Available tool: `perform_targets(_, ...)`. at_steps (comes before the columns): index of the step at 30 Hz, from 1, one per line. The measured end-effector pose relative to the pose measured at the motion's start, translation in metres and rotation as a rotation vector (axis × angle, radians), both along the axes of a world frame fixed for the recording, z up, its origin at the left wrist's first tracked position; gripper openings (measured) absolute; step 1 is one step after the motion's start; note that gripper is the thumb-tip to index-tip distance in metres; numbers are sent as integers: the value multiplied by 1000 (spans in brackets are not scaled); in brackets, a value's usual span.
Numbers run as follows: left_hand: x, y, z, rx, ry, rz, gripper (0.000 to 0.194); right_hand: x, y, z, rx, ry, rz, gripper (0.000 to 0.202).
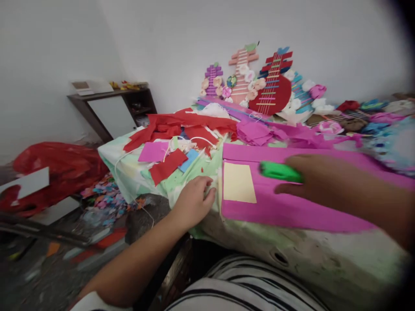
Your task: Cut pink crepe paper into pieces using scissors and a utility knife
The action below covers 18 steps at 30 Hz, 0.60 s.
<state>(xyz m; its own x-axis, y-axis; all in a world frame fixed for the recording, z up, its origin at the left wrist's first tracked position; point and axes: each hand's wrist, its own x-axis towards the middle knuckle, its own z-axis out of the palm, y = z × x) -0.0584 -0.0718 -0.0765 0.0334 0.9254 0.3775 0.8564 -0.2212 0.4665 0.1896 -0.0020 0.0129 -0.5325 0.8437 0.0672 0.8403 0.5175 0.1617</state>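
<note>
My right hand (300,175) is closed around a bright green, thick stick-shaped object (280,171), above a large magenta sheet (292,214). Motion blurs both the hand and the green object, so its exact kind does not show. On the left part of the magenta sheet lies a pale yellow rectangle of paper (239,183). My left hand (195,201) is at the table's front edge, just left of the magenta sheet. Its fingers are loosely bent, thumb and forefinger apart, with nothing visible between them.
Red paper scraps (168,166) and a blue piece (189,160) lie on the patterned tablecloth (121,162). Colourful guitar-shaped decorations (272,88) lean against the wall. A dark cabinet (110,112) stands back left. Red plastic (61,160) and colourful cuttings (108,196) cover the floor.
</note>
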Motion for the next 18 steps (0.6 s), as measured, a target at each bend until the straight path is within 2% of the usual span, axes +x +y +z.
perform_targets(3,-8,-10,-1,-21,85,-174,17,-52,12,-21,-132,1,192,32)
perform_targets(5,-9,-18,-1,-15,103,-218,28,-70,18,-35,-178,21,270,26)
perform_targets(8,-8,-23,-6,5,76,-195,50,-72,20,-47,-236,4,285,20)
perform_targets(10,-8,-22,-10,12,64,-190,53,-66,18,-49,-261,-28,260,22)
perform_targets(13,-8,-20,-17,31,90,-223,50,-61,14,-48,-261,-63,258,26)
perform_targets(18,-5,-19,-24,119,147,-269,29,-62,5,-46,-245,-77,302,17)
